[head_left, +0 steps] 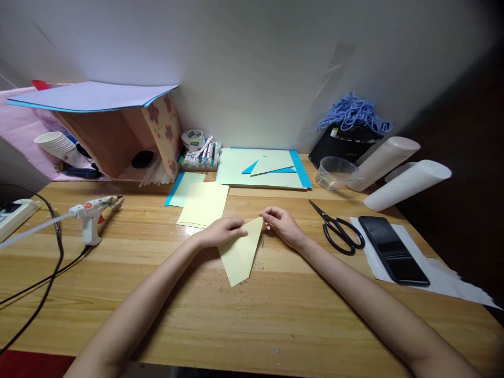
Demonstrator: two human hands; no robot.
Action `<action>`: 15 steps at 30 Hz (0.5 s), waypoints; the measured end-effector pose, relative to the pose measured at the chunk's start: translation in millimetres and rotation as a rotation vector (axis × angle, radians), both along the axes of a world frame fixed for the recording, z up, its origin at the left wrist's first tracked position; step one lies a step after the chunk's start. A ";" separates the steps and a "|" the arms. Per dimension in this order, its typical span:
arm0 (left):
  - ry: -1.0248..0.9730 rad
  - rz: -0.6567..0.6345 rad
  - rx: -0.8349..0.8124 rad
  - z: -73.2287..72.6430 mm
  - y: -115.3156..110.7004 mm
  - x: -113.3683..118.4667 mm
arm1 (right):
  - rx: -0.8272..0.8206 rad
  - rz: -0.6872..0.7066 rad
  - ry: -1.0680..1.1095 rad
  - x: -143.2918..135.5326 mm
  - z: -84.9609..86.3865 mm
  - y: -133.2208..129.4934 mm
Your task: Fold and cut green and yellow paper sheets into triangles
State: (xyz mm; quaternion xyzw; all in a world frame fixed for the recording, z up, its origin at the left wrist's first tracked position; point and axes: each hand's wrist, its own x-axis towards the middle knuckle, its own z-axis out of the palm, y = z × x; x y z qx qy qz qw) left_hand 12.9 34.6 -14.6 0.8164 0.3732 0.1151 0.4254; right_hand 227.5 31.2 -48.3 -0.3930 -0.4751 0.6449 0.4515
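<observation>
A pale yellow piece of paper (241, 257) with slanted edges is held just over the middle of the wooden table. My left hand (224, 231) grips its upper left part, thumb on top and fingers underneath. At the paper's upper right corner, my right hand (277, 223) pinches the tip between thumb and fingers. More pale yellow sheets (205, 202) lie behind my left hand, partly over a blue-edged sheet (177, 190). Black-handled scissors (338, 231) rest to the right of my right hand, blades pointing away.
A white glue gun (92, 218) with a black cord stands at left. Behind are an open box (161, 123), markers (202, 155), a paper stack (236, 173) with cut pieces, and a clear bowl (334, 173). Paper rolls (409, 184) and a phone (394, 252) are at right.
</observation>
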 end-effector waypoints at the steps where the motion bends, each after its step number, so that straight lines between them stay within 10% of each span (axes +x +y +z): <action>1: -0.004 0.000 -0.012 1.1 -0.6 0.8 | 0.002 -0.005 -0.012 -0.1 0.2 -0.3; 9: -0.039 0.116 0.021 -2.8 -5.1 7.0 | 0.021 0.010 -0.056 -1.3 7.8 -3.2; 15: -0.149 0.149 -0.045 -3.9 -3.9 5.4 | 0.069 0.271 -0.232 -3.4 10.5 -7.0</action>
